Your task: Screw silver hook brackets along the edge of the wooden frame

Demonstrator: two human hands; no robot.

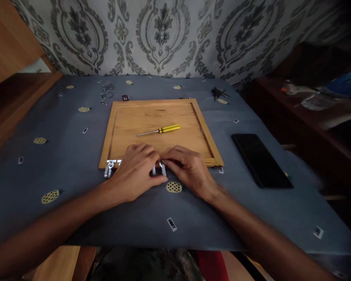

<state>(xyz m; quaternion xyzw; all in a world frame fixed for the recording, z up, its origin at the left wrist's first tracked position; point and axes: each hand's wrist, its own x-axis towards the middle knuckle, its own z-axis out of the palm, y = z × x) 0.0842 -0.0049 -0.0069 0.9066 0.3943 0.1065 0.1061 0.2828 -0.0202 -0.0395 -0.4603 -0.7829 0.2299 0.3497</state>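
Observation:
A framed wooden board (140,115) lies flat on the table. Along its near edge sits a silver metal hook rail (113,161), its hooks hanging over the edge toward me. My left hand (136,169) is closed over the rail, fingers on top and thumb below, and covers its middle. At the rail's right end, my right hand (190,168) pinches with thumb and fingertips pressed together; whatever is between them is too small or hidden to name. A yellow-handled screwdriver (169,128) rests on the board beyond both hands, its tip pointing left.
A blue patterned cloth (76,156) covers the table. A black phone (260,160) lies at right. Clear curved pieces (107,89) and small metal bits (103,102) are at back left, a black tool (219,93) at back right. Wooden furniture (20,43) borders the left.

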